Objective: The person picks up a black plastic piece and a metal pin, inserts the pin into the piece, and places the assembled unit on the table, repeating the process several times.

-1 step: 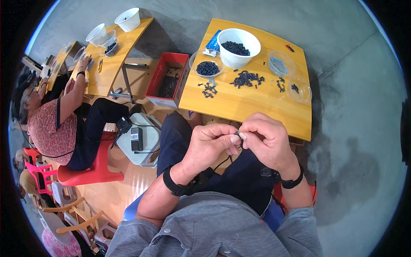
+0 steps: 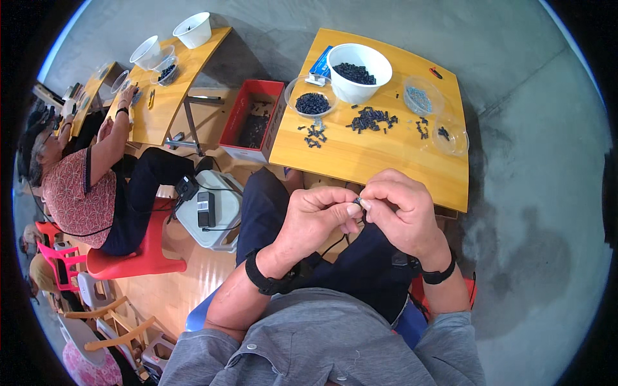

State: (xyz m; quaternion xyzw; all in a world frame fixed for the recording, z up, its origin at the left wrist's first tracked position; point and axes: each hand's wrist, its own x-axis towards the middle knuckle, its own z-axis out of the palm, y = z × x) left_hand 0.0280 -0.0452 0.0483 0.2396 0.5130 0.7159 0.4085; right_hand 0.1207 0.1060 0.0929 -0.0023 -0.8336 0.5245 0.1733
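Note:
Over my lap, just off the table's near edge, my two hands meet fingertip to fingertip. My left hand (image 2: 315,215) pinches a small black piece (image 2: 358,201) between thumb and forefinger. The thumb and forefinger of my right hand (image 2: 407,211) close on the same piece from the other side. Fingers cover most of it, so its exact kind cannot be made out. On the yellow table (image 2: 360,159) ahead lie a loose pile of small black plastic parts (image 2: 370,119) and a smaller scatter of black pieces (image 2: 313,136) to its left.
A white tub (image 2: 347,56) and a clear bowl (image 2: 312,103) hold black parts. To the right are a clear tub of light-blue bits (image 2: 420,100), a shallow clear dish (image 2: 450,136) and a red tool (image 2: 436,73). A red box (image 2: 248,119) stands left; another person (image 2: 80,186) sits beyond.

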